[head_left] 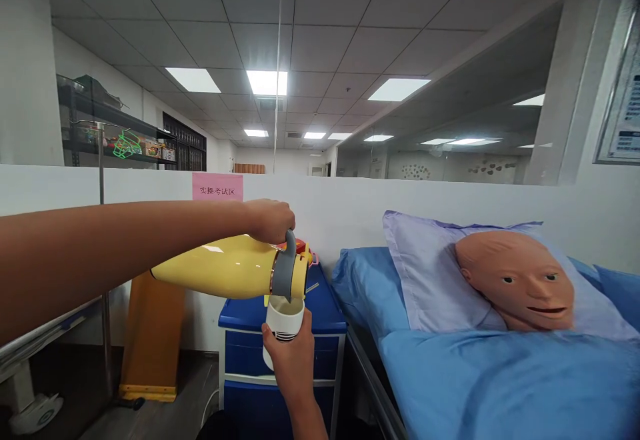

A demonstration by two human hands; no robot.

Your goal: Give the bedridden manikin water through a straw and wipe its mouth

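From the left side my left arm reaches across, and my left hand point(273, 221) is closed round the grey handle of a yellow thermos jug point(220, 270). The jug lies tipped almost on its side, spout to the right and angled down. Just under the spout is a white cup point(285, 317) with dark stripes, held by my right hand point(294, 353), thumb on its left side. The cup is slightly tilted and its rim is at the spout or touching it. I cannot make out the water level inside.
Behind the cup stands a blue bedside cabinet point(280, 387), with red and yellow items partly hidden on top. On the right, a manikin head point(520, 280) rests on a lilac pillow point(415, 273) on a blue-covered bed point(475, 387). A metal pole point(103, 187) stands left.
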